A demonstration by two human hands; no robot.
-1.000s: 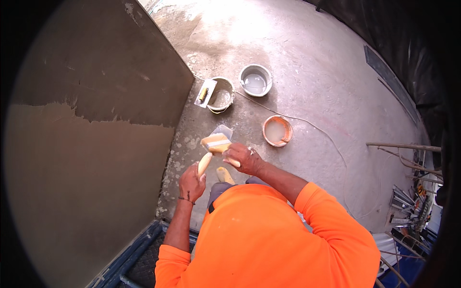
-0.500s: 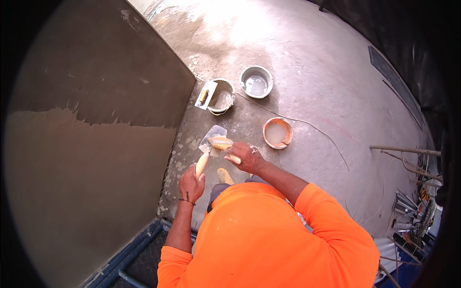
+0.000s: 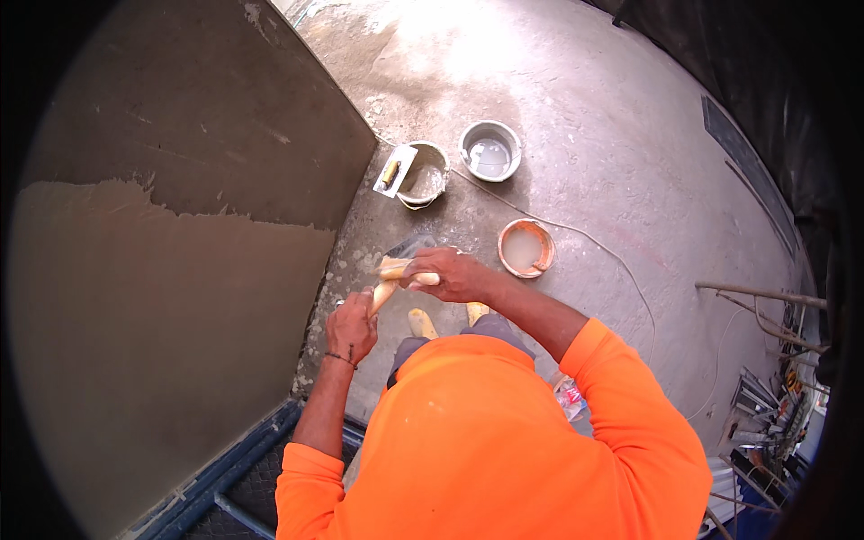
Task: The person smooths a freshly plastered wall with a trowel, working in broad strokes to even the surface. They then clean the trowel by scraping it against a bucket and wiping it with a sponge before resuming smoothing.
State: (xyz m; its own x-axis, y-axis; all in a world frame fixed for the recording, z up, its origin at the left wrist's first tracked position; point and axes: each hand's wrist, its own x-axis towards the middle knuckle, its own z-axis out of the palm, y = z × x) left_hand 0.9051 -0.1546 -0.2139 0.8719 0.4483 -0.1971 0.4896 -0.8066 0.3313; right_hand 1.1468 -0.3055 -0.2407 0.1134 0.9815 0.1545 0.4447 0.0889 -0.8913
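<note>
My left hand (image 3: 351, 326) grips the pale wooden handle of a trowel (image 3: 382, 295). The trowel's flat blade shows only in part and is smeared by motion. Held in my right hand (image 3: 454, 273) is what looks like a wide, wooden-handled brush (image 3: 393, 267). It lies across the trowel, close above the blade; whether the two touch I cannot tell. Both tools are in front of my body, over the floor. Beyond them, a steel plastering trowel (image 3: 394, 173) with a yellow grip rests on the rim of a mortar bucket (image 3: 443, 185).
A grey bucket of water (image 3: 491, 177) and an orange-rimmed bucket (image 3: 544, 236) of cloudy liquid stand ahead. A cable (image 3: 589, 236) crosses the floor. The plastered wall (image 3: 171, 315) rises at left, above blue metal framing (image 3: 202, 486). Poles (image 3: 760, 295) and piled tools lie at right.
My right hand has moved slightly left and up with the brush, over the trowel blade. My left hand has shifted a little left and up. The view has shifted slightly.
</note>
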